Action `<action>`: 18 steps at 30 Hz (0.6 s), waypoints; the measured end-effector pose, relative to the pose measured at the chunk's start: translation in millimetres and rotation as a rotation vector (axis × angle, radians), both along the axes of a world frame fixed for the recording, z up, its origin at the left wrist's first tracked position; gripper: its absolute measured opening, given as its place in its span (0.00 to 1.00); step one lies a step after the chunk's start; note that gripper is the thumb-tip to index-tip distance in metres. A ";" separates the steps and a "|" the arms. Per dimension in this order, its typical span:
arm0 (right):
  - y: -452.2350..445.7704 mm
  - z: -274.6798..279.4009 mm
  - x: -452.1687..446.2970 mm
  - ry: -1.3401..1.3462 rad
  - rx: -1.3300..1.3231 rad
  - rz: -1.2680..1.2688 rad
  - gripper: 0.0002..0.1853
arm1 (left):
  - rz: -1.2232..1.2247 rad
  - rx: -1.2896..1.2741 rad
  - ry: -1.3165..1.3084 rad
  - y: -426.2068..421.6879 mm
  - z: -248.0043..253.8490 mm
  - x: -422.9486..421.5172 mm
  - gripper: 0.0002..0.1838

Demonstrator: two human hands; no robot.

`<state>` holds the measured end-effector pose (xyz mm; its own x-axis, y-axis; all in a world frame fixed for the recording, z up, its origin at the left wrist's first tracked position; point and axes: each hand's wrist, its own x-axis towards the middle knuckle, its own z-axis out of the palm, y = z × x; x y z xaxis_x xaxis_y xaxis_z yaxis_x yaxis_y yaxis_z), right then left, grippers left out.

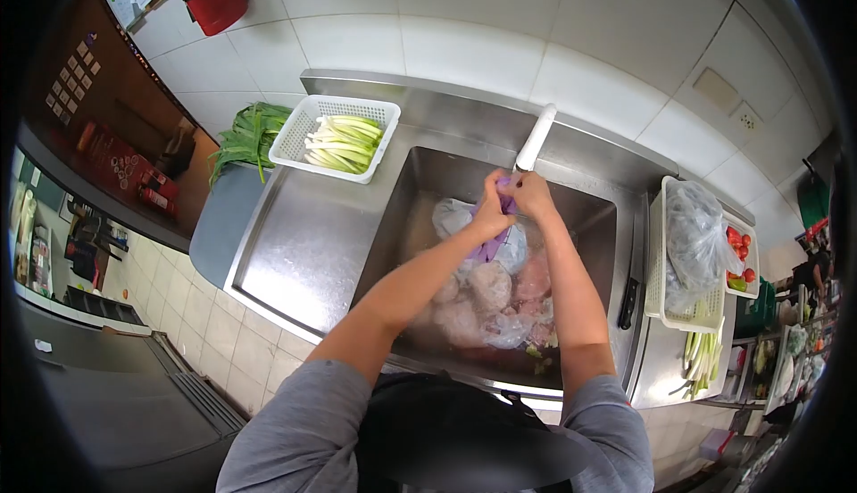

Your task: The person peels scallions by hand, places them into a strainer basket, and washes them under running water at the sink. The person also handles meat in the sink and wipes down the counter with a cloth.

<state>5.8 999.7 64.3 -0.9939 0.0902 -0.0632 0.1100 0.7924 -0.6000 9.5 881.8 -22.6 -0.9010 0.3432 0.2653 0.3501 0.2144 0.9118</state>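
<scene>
Above the steel sink (411, 189), both hands are close together just below the white tap (536, 138). My left hand (491, 210) has its fingers closed on a purple cloth or bag (489, 250), which hangs down toward the sink. My right hand (531, 196) is closed on the upper part of the same purple item, right by the tap's end. Under them, clear plastic bags (491, 286) with pale pinkish contents lie in the water of the basin. Small green scraps (536, 351) are near the basin's front edge.
On the left counter (299, 252) stands a white basket (386, 143) of spring onions, beside leafy greens (252, 140). To the sink's right are a black-handled knife (629, 304), a white basket (656, 292) with a plastic bag, tomatoes (738, 241) and more green stalks (703, 359).
</scene>
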 end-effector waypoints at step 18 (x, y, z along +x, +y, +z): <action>10.8 -118.5 16.4 -0.428 -1.051 -0.537 0.21 | 0.180 0.484 -0.735 -14.9 9.7 14.0 0.27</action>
<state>22.2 1010.5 -54.2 -0.7295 0.1868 -0.6580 0.6119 -0.2514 -0.7499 23.5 866.8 -12.9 -0.9298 0.1804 -0.3207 -0.3593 -0.2567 0.8972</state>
